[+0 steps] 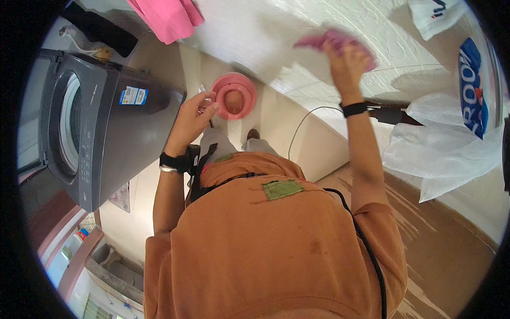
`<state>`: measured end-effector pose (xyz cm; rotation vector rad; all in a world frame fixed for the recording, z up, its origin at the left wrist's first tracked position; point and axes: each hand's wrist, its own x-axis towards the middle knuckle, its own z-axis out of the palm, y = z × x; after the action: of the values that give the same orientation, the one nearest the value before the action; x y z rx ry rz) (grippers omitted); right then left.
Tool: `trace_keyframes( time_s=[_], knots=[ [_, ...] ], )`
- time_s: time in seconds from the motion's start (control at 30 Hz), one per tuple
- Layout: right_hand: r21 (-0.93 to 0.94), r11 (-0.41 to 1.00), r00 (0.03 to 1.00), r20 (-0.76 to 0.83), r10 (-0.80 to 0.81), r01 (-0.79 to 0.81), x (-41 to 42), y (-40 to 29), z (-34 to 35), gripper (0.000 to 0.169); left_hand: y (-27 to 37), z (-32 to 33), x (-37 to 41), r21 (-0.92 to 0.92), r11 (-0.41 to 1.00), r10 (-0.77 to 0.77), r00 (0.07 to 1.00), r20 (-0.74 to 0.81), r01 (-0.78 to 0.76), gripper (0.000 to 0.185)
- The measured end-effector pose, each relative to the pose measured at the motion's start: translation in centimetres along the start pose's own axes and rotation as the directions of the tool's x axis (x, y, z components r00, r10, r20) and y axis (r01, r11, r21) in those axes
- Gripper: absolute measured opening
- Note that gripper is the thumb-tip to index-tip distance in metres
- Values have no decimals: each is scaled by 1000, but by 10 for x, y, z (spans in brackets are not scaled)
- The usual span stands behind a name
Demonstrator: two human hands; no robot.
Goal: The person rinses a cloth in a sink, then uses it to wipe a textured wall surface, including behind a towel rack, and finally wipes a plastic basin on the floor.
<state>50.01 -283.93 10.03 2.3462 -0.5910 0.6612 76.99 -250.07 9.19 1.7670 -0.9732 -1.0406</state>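
My right hand (347,63), partly blurred, holds a crumpled purple cloth (338,38) against the white textured wall (275,40). My left hand (195,117) hovers in front of me with its fingers loosely bent and apart, and nothing shows in its grasp. Beyond those fingers, low down near my feet, a round pink plastic basin (251,93) stands on the pale tiled floor (275,119). Its inside looks brownish in the middle; whether that is water cannot be made out.
At the left stands a dark grey top-loading washing machine (135,131) with its lid (30,115) raised. A pink towel (169,20) hangs at the top. White mesh fabric (422,151) and a printed bag (473,87) hang at the right. A thin cable (297,129) loops near the wall.
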Motion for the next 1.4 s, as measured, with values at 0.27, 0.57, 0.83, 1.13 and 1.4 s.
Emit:
trace_keyframes(
  time_s=[0.27,0.57,0.83,1.13,1.4],
  knots=[
    [286,952,946,325,14,-113,-87,21,-13,14,-30,1,-31,69,992,-98,994,-47,101,35],
    [-3,946,842,-457,286,-323,-8,93,-61,43,13,23,-29,220,975,-18,999,36,10,41],
    [494,769,884,428,191,-405,-159,-27,43,14,13,22,-51,315,949,10,1000,5,-11,40],
    [686,-144,618,713,331,-713,-91,-79,22,16,13,45,-31,215,971,89,991,101,-109,28],
    [837,418,934,293,203,-353,39,-157,-100,8,36,84,29,-437,899,21,999,-25,-30,21]
  ],
)
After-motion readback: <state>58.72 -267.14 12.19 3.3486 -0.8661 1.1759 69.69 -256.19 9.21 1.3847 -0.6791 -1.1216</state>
